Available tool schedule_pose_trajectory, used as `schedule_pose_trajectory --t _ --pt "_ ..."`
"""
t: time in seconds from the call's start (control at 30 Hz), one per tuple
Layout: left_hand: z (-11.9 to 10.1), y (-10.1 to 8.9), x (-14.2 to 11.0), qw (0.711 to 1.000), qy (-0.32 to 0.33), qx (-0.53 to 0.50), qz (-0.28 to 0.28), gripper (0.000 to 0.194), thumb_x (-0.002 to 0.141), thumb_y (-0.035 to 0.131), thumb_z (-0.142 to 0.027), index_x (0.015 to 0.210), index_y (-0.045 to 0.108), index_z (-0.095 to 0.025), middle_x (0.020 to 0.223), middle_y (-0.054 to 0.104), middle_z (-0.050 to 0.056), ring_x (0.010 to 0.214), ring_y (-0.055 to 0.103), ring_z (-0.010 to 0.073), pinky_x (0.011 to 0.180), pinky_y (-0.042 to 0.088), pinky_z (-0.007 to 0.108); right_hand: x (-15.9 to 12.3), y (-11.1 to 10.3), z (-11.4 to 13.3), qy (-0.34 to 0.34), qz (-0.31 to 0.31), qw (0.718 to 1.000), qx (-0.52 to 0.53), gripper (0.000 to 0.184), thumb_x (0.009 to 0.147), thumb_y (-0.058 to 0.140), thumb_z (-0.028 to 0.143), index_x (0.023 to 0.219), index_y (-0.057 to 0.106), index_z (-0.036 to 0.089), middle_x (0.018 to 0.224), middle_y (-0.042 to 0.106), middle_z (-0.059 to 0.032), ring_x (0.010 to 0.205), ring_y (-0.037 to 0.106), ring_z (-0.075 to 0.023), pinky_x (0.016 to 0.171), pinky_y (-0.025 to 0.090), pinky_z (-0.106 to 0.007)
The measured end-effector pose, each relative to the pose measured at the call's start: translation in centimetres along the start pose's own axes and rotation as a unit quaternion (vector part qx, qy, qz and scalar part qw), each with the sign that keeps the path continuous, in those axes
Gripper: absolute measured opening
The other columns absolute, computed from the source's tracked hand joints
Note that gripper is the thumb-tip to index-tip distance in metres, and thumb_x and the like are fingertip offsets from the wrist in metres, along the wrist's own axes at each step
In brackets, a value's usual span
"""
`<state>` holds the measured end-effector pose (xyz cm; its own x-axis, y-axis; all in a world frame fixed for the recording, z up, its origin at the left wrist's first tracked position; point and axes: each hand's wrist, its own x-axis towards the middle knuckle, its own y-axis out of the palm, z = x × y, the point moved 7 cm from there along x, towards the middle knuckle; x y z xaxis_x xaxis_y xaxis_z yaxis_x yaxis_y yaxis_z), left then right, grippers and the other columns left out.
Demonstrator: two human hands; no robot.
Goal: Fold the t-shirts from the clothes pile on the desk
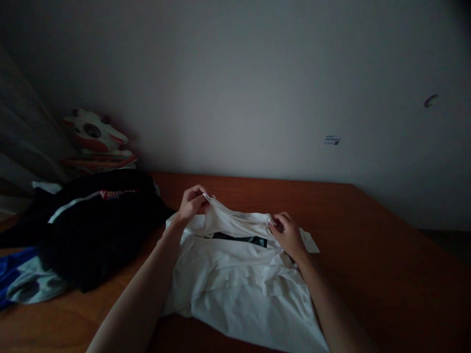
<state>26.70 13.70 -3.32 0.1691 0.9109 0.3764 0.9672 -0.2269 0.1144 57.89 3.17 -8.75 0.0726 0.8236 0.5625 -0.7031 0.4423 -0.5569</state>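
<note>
A white T-shirt (235, 284) lies spread and wrinkled on the wooden table, its collar end away from me. My left hand (193, 201) pinches the upper edge at the left and lifts it slightly. At the right, my right hand (289, 233) is closed on the same edge. Between the hands the fabric stretches in a raised band with a small label on it. Below that band a dark printed strip shows. One white sleeve sticks out past my right hand. The fingertips of both hands are partly hidden by cloth.
A black garment (106, 225) with a white stripe and red lettering is heaped at the left. Under it lie blue and grey clothes (37, 279). A cow-like toy (95, 132) stands behind, near a curtain (25, 127). The table (331, 206) meets a plain wall.
</note>
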Motion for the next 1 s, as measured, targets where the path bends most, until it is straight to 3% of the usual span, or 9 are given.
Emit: schedule_pose_trajectory --t 0.13,0.3,0.53,0.67,0.77,0.83,0.93,1.0 --pt "3.0 -2.1 -0.8 0.994 -0.026 0.090 -0.052 0.020 0.065 0.065 -0.036 0.070 0.055 -0.020 0.060 0.060 -0.002 0.047 0.050 0.0097 0.047 0.040 0.021 0.0 -0.1 0.0 -0.004 -0.006 1.000 0.000 0.014 0.085 0.057 0.031 0.091 0.065 0.022 0.088 0.064 -0.0062 0.076 0.061 -0.0201 0.068 0.051 -0.030" --pt "4.8 -2.8 -1.6 0.968 -0.018 0.245 -0.048 0.019 0.066 0.058 -0.038 0.071 0.059 -0.020 0.062 0.062 -0.001 0.057 0.058 0.0145 0.057 0.046 0.026 0.0 0.1 -0.4 0.000 -0.002 1.000 0.004 0.014 0.084 0.058 0.030 0.091 0.066 0.021 0.087 0.065 -0.0061 0.075 0.061 -0.0195 0.069 0.051 -0.030" --pt "4.4 -2.5 -2.5 0.943 -0.015 0.331 -0.034 0.019 0.065 0.056 -0.034 0.073 0.067 -0.020 0.064 0.068 -0.001 0.063 0.061 0.0173 0.063 0.045 0.028 -0.1 0.0 -0.2 0.002 -0.011 1.000 0.019 0.016 0.081 0.058 0.030 0.090 0.068 0.022 0.084 0.065 -0.0050 0.074 0.061 -0.0189 0.068 0.050 -0.029" --pt "3.6 -2.0 -4.2 0.931 -0.013 0.365 -0.016 0.022 0.069 0.054 -0.034 0.078 0.069 -0.020 0.071 0.072 0.001 0.065 0.064 0.0180 0.065 0.047 0.028 -0.3 0.2 0.0 0.040 0.014 0.999 0.007 0.019 0.080 0.060 0.036 0.090 0.069 0.022 0.079 0.069 -0.0039 0.069 0.063 -0.0191 0.064 0.049 -0.029" --pt "3.3 -2.3 -5.8 0.927 -0.021 0.374 -0.014 0.022 0.071 0.054 -0.034 0.079 0.069 -0.020 0.072 0.072 0.001 0.066 0.064 0.0179 0.064 0.046 0.027 -0.6 0.8 -0.1 0.080 0.053 0.995 0.006 0.023 0.081 0.060 0.041 0.092 0.069 0.023 0.073 0.071 -0.0017 0.064 0.065 -0.0189 0.061 0.048 -0.028" --pt "3.1 -2.9 -6.1 0.930 -0.033 0.363 -0.042 0.020 0.069 0.055 -0.034 0.077 0.068 -0.021 0.070 0.070 0.001 0.065 0.063 0.0178 0.062 0.045 0.027 -0.7 1.1 0.1 0.088 0.070 0.994 0.012 0.025 0.082 0.060 0.043 0.092 0.070 0.023 0.071 0.071 -0.0011 0.063 0.066 -0.0188 0.061 0.047 -0.028" --pt "3.0 -3.7 -4.3 0.948 -0.087 0.293 -0.092 0.015 0.065 0.056 -0.033 0.070 0.063 -0.021 0.061 0.063 -0.001 0.060 0.057 0.0161 0.057 0.041 0.025 -0.8 1.3 0.4 0.090 0.071 0.993 0.014 0.025 0.082 0.060 0.044 0.091 0.070 0.023 0.069 0.071 -0.0004 0.062 0.066 -0.0182 0.060 0.046 -0.027" --pt "3.1 -3.2 -1.7 0.960 -0.132 0.236 -0.072 0.013 0.062 0.057 -0.032 0.067 0.061 -0.020 0.056 0.059 -0.002 0.055 0.053 0.0148 0.054 0.038 0.025 -0.7 1.3 0.4 0.098 0.065 0.993 0.012 0.026 0.082 0.060 0.046 0.091 0.070 0.023 0.068 0.070 -0.0002 0.061 0.066 -0.0180 0.059 0.046 -0.027"
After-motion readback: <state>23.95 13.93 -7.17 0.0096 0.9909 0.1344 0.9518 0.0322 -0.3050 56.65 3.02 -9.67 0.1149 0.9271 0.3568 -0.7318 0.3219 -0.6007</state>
